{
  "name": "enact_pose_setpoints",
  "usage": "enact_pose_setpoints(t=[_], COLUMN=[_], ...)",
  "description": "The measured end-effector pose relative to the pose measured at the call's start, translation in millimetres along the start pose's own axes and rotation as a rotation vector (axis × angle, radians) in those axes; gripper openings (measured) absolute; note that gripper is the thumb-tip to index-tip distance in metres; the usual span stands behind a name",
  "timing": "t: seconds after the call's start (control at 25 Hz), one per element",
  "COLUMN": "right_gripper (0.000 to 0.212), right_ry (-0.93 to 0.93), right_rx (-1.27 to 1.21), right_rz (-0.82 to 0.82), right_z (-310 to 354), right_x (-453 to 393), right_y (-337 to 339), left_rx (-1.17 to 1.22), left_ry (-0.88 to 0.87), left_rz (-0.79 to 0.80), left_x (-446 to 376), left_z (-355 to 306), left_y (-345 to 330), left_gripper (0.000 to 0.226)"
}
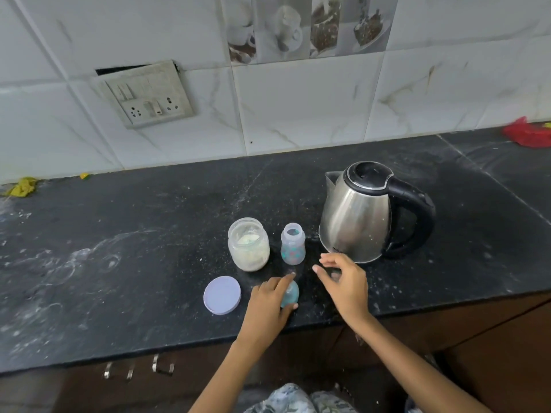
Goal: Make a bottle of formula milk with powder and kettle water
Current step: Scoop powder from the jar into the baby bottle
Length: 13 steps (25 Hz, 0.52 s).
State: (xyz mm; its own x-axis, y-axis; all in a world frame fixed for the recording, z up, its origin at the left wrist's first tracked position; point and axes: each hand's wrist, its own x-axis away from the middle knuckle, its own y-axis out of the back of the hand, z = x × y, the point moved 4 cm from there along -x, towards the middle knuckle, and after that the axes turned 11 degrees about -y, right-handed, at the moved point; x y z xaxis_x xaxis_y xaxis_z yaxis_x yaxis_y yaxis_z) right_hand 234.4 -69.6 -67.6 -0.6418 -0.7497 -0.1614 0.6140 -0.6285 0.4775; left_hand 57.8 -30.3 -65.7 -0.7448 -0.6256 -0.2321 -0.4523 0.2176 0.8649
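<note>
A small clear baby bottle (293,245) with coloured dots stands uncapped on the black counter (119,263). Left of it is an open glass jar (249,244) holding pale powder, and the jar's lilac lid (222,295) lies in front. A steel kettle (357,216) with a black handle and closed lid stands to the right. My left hand (271,299) rests on the counter, fingers around the bottle's blue-green teat cap (290,295). My right hand (343,278) hovers just in front of the kettle with fingers apart, holding nothing.
A tiled wall with a switch and socket plate (149,96) rises behind the counter. A red bag (527,132) lies at the far right, yellow scraps (24,186) at the far left. The counter's front edge runs just below my wrists, with drawer handles (162,366) underneath.
</note>
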Motion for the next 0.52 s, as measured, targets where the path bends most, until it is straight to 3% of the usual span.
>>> enact_pose_setpoints(t=[0.08, 0.16, 0.32, 0.4, 0.52], right_gripper=[0.013, 0.012, 0.013, 0.017, 0.02], right_ry=[0.025, 0.066, 0.238, 0.266, 0.32], right_rx=[-0.038, -0.07, -0.11, -0.098, 0.031], right_rz=[0.021, 0.036, 0.101, 0.183, 0.359], right_z=[10, 25, 73, 97, 131], right_x=[-1, -4, -23, -39, -58], right_y=[3, 3, -10, -25, -51], left_rx=[-0.049, 0.047, 0.066, 0.079, 0.111], left_ry=[0.009, 0.039, 0.11, 0.189, 0.35], left_rz=[0.025, -0.044, -0.458, -0.572, -0.443], left_x=[1, 5, 12, 8, -10], left_z=[1, 1, 11, 26, 51], left_y=[-1, 6, 46, 64, 71], left_gripper=[0.071, 0.077, 0.074, 0.084, 0.102])
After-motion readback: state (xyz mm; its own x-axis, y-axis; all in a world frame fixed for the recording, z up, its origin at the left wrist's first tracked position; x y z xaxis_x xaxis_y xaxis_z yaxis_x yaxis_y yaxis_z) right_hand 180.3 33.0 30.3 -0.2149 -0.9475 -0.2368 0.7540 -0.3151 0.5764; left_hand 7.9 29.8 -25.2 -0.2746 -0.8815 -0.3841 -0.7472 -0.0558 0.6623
